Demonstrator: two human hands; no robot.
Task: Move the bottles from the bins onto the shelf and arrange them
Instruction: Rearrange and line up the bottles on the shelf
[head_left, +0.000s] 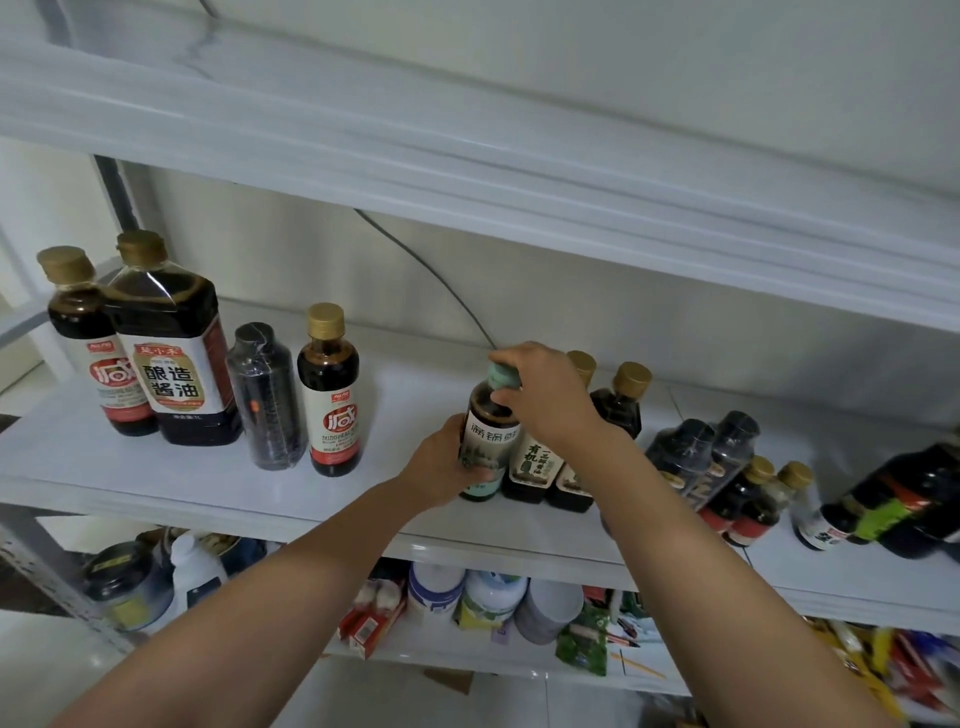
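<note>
Both hands are on one bottle: a dark sauce bottle with a green cap (487, 444) stands upright on the middle shelf (156, 483), touching or just beside a gold-capped pair with brown labels (535, 462) to its right. The left hand (444, 470) wraps the lower body, thumb on the label, probably to steady the base and guide where it sits. The right hand (543, 397) curls its fingers round the cap from above, likely to keep the tall, narrow bottle from tipping and to turn its label outward. Whether the base already bears fully on the board cannot be told, since the left hand covers it. To the left, well apart, stand a large soy sauce bottle (174, 358), a red-label bottle (98, 358) beside it, a shrink-wrapped dark bottle (267, 400) and another red-label bottle (330, 395), all upright with labels forward, which suggests a tidy facing row is the aim. Farther right, a wrapped twin pack (696, 452) and small bottles (748, 499) lean, and dark bottles (909, 499) lie tilted, seemingly not yet arranged. No bins are in view.
</note>
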